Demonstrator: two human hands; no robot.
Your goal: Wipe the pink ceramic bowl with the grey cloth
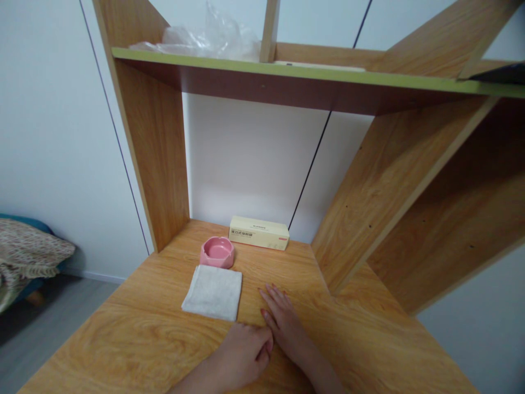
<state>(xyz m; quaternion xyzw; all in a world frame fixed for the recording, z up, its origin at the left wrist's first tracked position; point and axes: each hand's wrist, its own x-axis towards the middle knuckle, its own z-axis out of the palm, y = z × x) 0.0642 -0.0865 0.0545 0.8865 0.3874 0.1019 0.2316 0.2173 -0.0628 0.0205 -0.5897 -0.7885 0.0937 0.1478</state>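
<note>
My right hand (283, 320) lies flat on the wooden desk (135, 334), fingers stretched out toward the back, holding nothing. Touching its thumb side, my left hand (245, 353) rests palm down with the fingers curled under. A folded white cloth (213, 291) lies on the desk just left of my right hand's fingertips, a small gap between them. Behind the cloth stands a pink bowl (217, 251). A long cream box (259, 232) lies at the back of the desk by the wall.
A wooden upright (156, 148) rises at the left and slanted wooden panels (394, 186) at the right. A green-edged shelf (311, 74) overhead carries crumpled clear plastic (209, 38). A patterned fabric seat (24, 257) stands on the floor at far left.
</note>
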